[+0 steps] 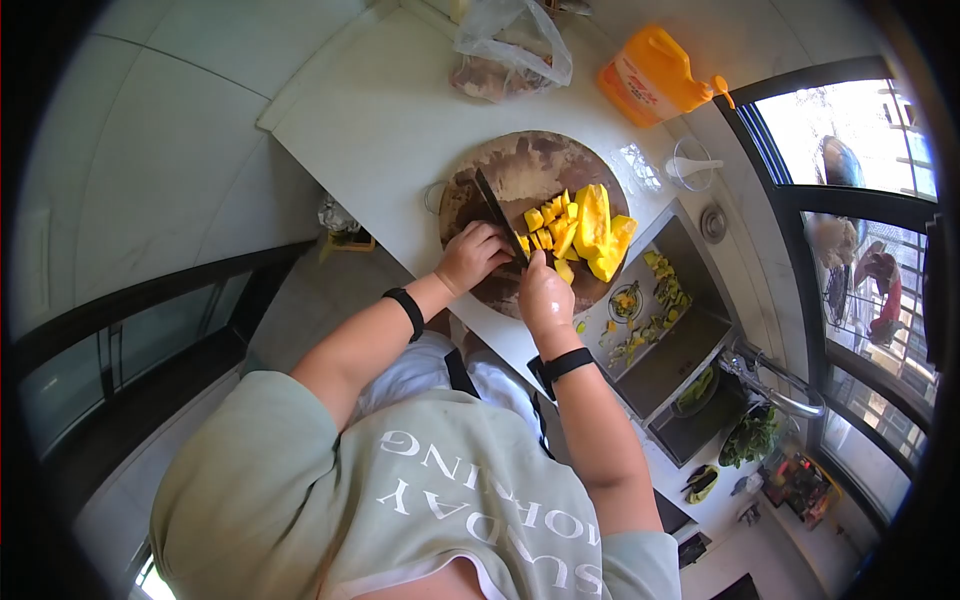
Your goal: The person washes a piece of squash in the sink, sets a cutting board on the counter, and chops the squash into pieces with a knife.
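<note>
My right hand (547, 297) is closed around the handle of a kitchen knife (497, 208), whose dark blade points away from me across a round wooden chopping board (520, 160). Left of the blade, my left hand (472, 258) rests on the board with its fingers curled close to the knife. Whatever may lie under those fingertips is hidden. Small cut pumpkin cubes (540, 238) lie just right of the blade. Beyond them are larger peeled pumpkin pieces (593, 222), bright yellow, near the board's right edge.
A sink (690, 345) at the right holds peelings and a strainer. Its faucet (775, 380) stands near the window. Behind the board sit an orange jug (655, 78) and a plastic bag (510, 55). Leafy greens (748, 437) lie beyond the sink.
</note>
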### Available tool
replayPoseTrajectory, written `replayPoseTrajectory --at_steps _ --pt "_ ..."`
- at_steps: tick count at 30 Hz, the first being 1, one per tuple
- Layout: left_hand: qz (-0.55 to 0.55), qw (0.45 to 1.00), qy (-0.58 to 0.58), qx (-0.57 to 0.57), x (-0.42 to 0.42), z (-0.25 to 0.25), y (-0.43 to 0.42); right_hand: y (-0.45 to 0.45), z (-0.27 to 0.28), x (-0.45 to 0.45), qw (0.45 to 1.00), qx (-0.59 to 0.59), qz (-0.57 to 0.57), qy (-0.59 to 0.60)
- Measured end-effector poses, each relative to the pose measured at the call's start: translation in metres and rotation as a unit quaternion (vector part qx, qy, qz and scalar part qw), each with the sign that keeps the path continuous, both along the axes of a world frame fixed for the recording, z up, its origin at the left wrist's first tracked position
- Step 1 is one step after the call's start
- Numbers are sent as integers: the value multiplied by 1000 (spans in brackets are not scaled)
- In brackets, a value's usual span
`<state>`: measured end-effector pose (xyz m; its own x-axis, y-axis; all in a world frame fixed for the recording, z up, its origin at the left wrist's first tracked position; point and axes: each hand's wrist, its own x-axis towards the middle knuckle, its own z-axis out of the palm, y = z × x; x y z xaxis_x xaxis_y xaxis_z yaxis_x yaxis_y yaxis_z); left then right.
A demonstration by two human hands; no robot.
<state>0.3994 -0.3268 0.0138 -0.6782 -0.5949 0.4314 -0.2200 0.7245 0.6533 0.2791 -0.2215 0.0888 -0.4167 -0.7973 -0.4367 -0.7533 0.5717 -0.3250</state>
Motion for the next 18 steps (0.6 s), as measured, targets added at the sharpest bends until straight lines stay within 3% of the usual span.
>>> replayPoseTrajectory --at_steps 5,12,18 --pt "5 1000 -9 -27 5 -2 -3 0 12 -15 999 -47 9 4" --pt "14 1000 -9 23 9 -6 1 3 45 -14 997 -7 76 27" --pt "15 1000 -14 -2 13 -8 2 2 -4 -2 999 -23 46 17"
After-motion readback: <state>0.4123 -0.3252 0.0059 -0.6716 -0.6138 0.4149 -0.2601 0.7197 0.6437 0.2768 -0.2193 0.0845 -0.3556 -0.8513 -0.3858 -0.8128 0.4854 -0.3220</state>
